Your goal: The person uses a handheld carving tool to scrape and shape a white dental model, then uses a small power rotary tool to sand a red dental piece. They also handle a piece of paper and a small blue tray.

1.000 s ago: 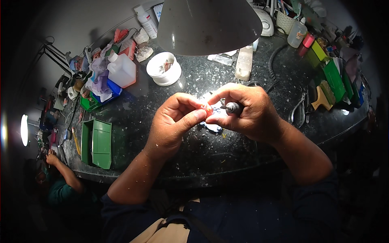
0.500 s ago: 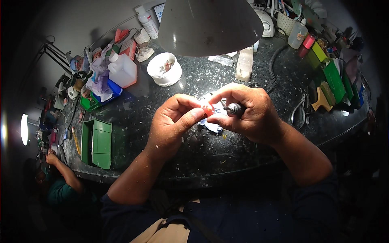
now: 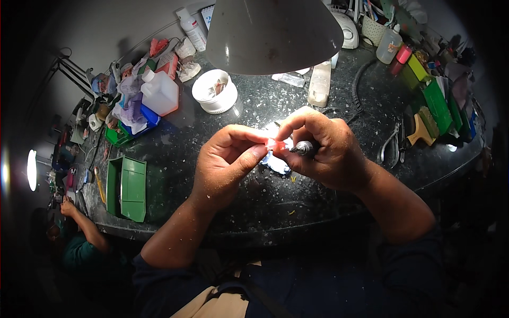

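Under the lamp, my left hand [image 3: 225, 165] pinches a small pink piece [image 3: 272, 143] between thumb and index finger. My right hand [image 3: 334, 148] is closed around a dark rotary handpiece [image 3: 306, 148], its narrow end aimed left at the pink piece. The right index fingertip and thumb also rest at the pink piece, so both hands meet there. Fingers and glare hide part of the piece, and I cannot tell if the tool's tip touches it. Below the hands, a crumpled white-and-blue cloth or paper [image 3: 277, 164] lies on the dark bench [image 3: 254, 206].
A grey lamp shade [image 3: 273, 37] hangs close beyond my hands. At left stand a green bin [image 3: 132, 188], a white tub [image 3: 214, 103] and a plastic jug [image 3: 160, 94]. Pliers [image 3: 391, 144], a brush [image 3: 420, 131] and green boxes [image 3: 438, 107] lie right. A co-worker's arm [image 3: 87, 225] shows far left.
The pink piece has turned slightly between my fingers. My right hand has shifted a little, and the handpiece's narrow end now sits lower, nearer me. Both grips stay closed.
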Motion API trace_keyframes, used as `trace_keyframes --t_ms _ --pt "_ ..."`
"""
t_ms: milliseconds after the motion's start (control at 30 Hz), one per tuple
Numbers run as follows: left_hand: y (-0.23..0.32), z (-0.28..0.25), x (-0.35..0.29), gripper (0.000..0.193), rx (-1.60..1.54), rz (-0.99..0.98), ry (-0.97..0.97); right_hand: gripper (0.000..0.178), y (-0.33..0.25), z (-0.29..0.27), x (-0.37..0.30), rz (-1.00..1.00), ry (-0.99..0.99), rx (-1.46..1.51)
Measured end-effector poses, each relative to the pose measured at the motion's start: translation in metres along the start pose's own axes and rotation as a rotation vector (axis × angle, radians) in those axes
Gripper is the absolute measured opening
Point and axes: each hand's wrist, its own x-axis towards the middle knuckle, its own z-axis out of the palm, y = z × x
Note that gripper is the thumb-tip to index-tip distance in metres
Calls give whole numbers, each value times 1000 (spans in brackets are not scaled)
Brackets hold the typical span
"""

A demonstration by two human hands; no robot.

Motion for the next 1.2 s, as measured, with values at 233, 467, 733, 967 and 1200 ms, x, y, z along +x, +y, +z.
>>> trace_keyframes --t_ms 233,467,733,967,1200 --pt "-3 -2 -1 19 2 85 -53 32 14 13 1 -165 110 76" --pt "-3 -4 -1 15 -10 73 -68 35 10 12 3 -217 119 39" --pt "-1 -4 -2 15 -97 9 -40 34 8 9 2 -197 96 40" --pt "-1 -4 -2 20 -3 -45 10 35 6 7 4 -198 100 31" --pt "-2 -2 1 26 -31 -68 -1 28 3 -1 5 -124 109 36"
